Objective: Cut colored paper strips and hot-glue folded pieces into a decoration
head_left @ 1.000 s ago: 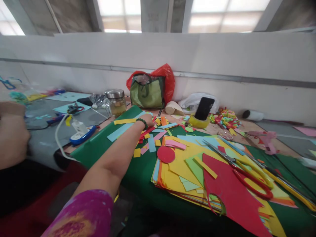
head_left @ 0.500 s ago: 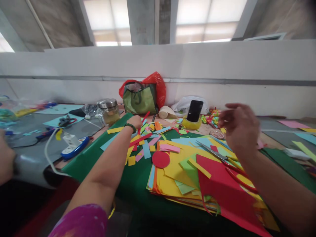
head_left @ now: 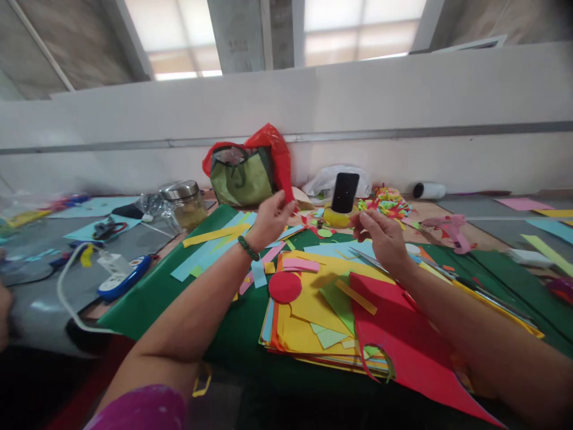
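L hand (head_left: pixel 268 220) raised over the scraps, thumb and fingers pinched on red paper strip (head_left: pixel 289 197) | R hand (head_left: pixel 380 242) half curled, nothing in it, over paper stack (head_left: pixel 313 310) | stack reaches near edge of green sheet (head_left: pixel 179 292) | sheet bare left of stack.

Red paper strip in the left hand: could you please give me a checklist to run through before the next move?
1. Red paper strip pinched in the grip of the left hand: ok.
2. Strip's whole length visible: not ok, it blends into the red bag behind.
3. Right hand empty: cannot tell, fingers curled.
4. Scissors close by: ok, blades show on the paper stack beside the right wrist.
5. Phone upright in its yellow stand, apart from both hands: ok.
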Tool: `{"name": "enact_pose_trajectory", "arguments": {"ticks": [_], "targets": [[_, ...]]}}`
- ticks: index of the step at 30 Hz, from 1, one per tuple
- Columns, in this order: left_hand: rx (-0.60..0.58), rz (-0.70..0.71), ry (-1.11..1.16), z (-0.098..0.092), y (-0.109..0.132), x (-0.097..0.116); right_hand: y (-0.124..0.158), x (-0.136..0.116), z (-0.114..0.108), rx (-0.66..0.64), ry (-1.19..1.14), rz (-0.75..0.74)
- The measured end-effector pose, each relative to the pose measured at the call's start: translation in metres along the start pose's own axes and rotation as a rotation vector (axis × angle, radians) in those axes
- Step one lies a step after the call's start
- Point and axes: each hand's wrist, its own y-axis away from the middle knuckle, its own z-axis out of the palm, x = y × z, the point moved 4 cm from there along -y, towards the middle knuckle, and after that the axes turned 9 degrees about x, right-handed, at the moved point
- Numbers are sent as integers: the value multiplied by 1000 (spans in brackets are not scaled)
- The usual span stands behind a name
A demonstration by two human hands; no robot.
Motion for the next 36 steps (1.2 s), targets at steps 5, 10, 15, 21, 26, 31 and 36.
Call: {"name": "enact_pose_trajectory", "arguments": {"ticks": [5, 10, 15, 21, 26, 31, 36], "targets": [[-461, -96, 213, 44, 46, 33, 11, 1, 9, -268, -103, 108], [-828, -273, 423, 62, 73, 44, 12, -5, 6, -180, -31, 62], [-893, -450, 583, 67, 77, 40, 14, -1, 9, -171, 12, 119], [-776, -658, 775, 75, 78, 24, 18, -1, 15, -238, 20, 135], [-759, -686, 817, 73, 77, 23, 10, 8, 7, -119, 31, 131], [-714, -707, 758, 71, 76, 27, 16, -6, 5, -101, 98, -127], [-629, -692, 761, 70, 72, 23, 25, -18, 9, -247, 84, -261]]}}
